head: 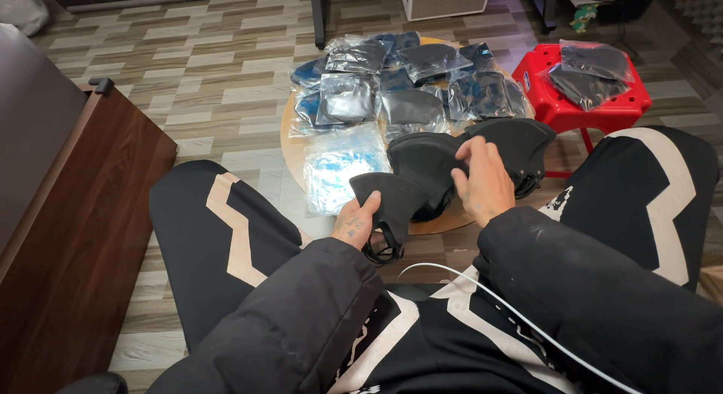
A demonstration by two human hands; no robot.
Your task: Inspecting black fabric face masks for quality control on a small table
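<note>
My left hand (355, 222) grips a black fabric face mask (385, 200) by its lower edge, its ear loops dangling below. My right hand (482, 181) rests with fingers spread on a pile of loose black masks (444, 159) on the near edge of a small round wooden table (290, 149). Behind the pile lie several masks sealed in clear plastic bags (410, 81). An empty-looking stack of clear bags with blue tint (339, 168) lies just left of my left hand's mask.
A red plastic stool (553, 100) at the right carries more bagged black masks (591, 70). A dark wooden cabinet (71, 213) stands at the left. My knees in black-and-cream trousers flank the table, and a white cable (482, 288) crosses my lap.
</note>
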